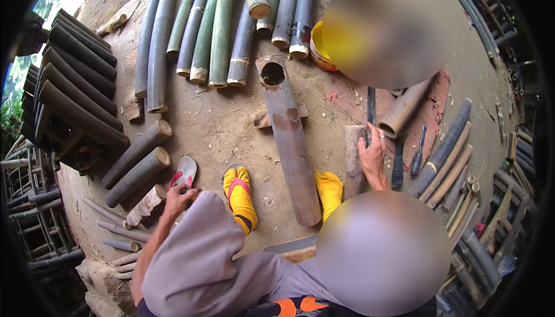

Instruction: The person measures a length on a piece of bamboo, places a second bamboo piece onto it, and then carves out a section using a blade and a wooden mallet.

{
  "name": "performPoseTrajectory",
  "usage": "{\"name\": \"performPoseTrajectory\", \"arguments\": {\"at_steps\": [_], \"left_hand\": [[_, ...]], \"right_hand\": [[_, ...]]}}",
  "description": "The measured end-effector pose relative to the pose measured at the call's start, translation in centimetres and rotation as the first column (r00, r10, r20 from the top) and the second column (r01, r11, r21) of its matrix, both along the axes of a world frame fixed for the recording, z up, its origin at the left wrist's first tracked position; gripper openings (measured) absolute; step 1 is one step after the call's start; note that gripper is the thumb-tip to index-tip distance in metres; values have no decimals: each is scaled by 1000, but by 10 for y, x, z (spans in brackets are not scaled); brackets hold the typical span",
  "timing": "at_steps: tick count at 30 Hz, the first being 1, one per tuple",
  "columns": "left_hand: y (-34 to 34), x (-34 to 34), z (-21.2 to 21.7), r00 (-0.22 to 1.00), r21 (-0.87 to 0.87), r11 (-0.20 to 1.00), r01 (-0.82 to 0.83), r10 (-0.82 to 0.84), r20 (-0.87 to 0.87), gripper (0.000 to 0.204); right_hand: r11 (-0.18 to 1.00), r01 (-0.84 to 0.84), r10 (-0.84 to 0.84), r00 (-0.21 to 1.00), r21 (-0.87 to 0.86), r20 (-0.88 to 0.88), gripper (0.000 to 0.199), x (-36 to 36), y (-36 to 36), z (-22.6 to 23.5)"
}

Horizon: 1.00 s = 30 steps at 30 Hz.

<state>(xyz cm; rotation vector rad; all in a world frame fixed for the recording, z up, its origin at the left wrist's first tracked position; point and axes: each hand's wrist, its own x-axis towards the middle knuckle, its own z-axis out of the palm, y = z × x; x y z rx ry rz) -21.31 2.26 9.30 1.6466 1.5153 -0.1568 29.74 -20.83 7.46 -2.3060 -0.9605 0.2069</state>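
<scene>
"Bamboo tube (296, 161), the biggest piece within the sitter's reach: it lies lengthwise on the ground, its far end hollow and its near end between the feet. Why there, do you think?"

"Probably so that both hands can get at it. What's next in size?"

"A shorter brown tube (406, 110), off to the right and well apart from it. Then a wooden block (354, 169), just beside the right forearm; I'd guess it's kept there to be handy."

"And the feet?"

"Both in yellow socks. The right foot (329, 193) sits close against the near end, perhaps to stop it rolling; the left foot (244, 204) is planted apart, in a strapped sandal."

"Something's underneath, too."

"Yes, a wood piece (263, 121) set crosswise, poking out on both sides. I'd say it props the far end up. A loose sandal (187, 172) lies by the left knee."

"Now the hands?"

"The right hand (374, 155) reaches past the block, fingers half curled at the near end of a narrow dark tool (371, 106). Whether it grips that, I can't tell. The left hand (180, 199) hangs beside the left knee, fingers loosely bent; I can't tell if anything's in it."
</scene>
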Motion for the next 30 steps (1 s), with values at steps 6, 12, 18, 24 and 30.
{"name": "performPoseTrajectory", "arguments": {"at_steps": [6, 12, 18, 24, 30], "left_hand": [[-32, 35, -76, 1000, 184, 983, 7, -11, 20, 39], [-20, 100, -76, 988, 649, 761, -18, -87, 130, 37], [1, 100, -67, 973, 421, 899, -117, 19, 229, 31], [33, 92, -63, 933, 200, 943, -266, 200, 299, 33], [126, 173, -81, 801, 6, 931, -365, 310, 513, 69]], "right_hand": [[882, -456, 455, 890, 114, 36, 34, -15, 113, 49], [747, -665, 661, 740, -14, 127, 35, -36, 272, 49], [930, -366, 320, 830, 13, 457, 78, 19, 412, 4], [916, -402, 401, 914, 7, 57, 58, 28, 457, -20], [834, -546, 551, 830, -78, 80, 31, -2, 444, -40]]}}
